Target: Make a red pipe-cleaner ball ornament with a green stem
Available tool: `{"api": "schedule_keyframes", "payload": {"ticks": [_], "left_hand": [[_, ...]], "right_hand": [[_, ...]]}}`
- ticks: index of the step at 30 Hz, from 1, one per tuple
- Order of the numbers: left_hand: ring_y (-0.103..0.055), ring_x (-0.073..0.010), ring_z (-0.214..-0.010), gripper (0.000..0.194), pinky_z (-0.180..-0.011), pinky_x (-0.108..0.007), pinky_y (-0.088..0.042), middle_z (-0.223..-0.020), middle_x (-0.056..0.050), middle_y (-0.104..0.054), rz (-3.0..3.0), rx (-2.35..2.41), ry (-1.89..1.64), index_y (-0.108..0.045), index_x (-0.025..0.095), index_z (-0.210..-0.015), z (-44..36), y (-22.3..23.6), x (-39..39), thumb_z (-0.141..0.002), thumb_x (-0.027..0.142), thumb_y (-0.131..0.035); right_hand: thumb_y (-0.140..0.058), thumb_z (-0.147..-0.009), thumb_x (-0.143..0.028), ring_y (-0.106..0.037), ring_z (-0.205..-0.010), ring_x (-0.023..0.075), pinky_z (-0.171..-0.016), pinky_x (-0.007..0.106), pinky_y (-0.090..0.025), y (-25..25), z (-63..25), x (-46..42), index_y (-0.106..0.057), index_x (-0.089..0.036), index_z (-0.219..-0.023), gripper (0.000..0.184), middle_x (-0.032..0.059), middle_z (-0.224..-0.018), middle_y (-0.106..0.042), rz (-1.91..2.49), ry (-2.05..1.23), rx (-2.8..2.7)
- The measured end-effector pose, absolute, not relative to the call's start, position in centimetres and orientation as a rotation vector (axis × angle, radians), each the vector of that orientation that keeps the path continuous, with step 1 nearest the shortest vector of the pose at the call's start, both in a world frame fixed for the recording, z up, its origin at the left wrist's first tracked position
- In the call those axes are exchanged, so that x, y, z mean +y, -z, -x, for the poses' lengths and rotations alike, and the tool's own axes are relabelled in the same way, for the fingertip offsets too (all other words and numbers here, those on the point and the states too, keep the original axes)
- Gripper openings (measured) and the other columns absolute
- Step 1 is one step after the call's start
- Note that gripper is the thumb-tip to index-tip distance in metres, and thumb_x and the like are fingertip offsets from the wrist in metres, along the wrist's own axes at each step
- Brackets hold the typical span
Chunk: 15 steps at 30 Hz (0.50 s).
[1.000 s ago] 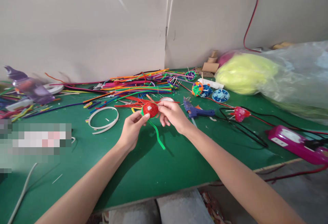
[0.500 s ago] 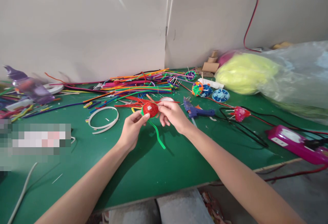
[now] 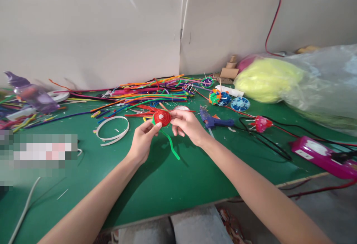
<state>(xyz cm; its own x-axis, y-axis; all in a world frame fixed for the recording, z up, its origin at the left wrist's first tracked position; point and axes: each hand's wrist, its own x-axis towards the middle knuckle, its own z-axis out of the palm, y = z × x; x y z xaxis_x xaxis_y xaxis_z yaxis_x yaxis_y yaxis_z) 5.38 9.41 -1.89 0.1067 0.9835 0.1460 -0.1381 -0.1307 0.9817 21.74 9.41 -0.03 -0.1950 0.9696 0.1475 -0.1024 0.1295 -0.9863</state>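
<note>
Between my hands, above the green table, is a red coiled pipe-cleaner disc [image 3: 164, 118] with a pale spot at its centre and a green edge. My left hand [image 3: 143, 138] pinches its lower left rim, the thumb lying on the front. My right hand [image 3: 185, 124] has thumb and fingers closed at the disc's right edge. From below the disc a loose green pipe cleaner [image 3: 173, 147] hangs down. Behind it lie red pipe cleaners [image 3: 141, 110] and a roll of tape [image 3: 182, 108], partly hidden by my right hand.
A blue glue gun [image 3: 214, 120] lies right of my hands, its black cord trailing toward a magenta power strip [image 3: 320, 156]. Piles of coloured pipe cleaners [image 3: 145, 89] line the back. A white strip coil [image 3: 111, 140] is at left, finished-looking blue disc [image 3: 240, 103] and plastic bags [image 3: 267, 80] at right.
The red disc has shifted very slightly left, and my right fingers with it. The hanging green end has moved up a touch. Both hands keep their grip.
</note>
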Motion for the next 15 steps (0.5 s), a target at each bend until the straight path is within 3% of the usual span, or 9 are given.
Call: {"api": "schedule_keyframes", "payload": {"ticks": [6, 15], "left_hand": [[-0.04, -0.0099, -0.063, 0.023, -0.06, -0.024, -0.032, -0.07, 0.001, -0.057, -1.26, 0.954, -1.282, -0.072, 0.016, -0.081, -5.36, 1.91, 9.53, -0.07, 0.036, -0.076], [-0.04, -0.0101, -0.062, 0.021, -0.06, -0.024, -0.031, -0.064, 0.002, -0.051, -1.28, 0.977, -1.269, -0.071, 0.017, -0.077, -5.37, 2.1, 9.45, -0.07, 0.036, -0.076]], "right_hand": [[-0.055, -0.073, -0.021, -0.049, -0.041, 0.0051, -0.032, 0.018, -0.027, 0.23, -21.74, 9.45, -0.062, -0.013, -0.098, 0.027, 0.0003, -0.072, -0.062, 0.916, -1.267, -1.378], [-0.054, -0.071, -0.019, -0.046, -0.038, 0.0052, -0.032, 0.017, -0.025, 0.0, -21.64, 9.26, -0.059, -0.014, -0.093, 0.023, -0.0051, -0.058, -0.055, 0.952, -1.257, -1.375]]}}
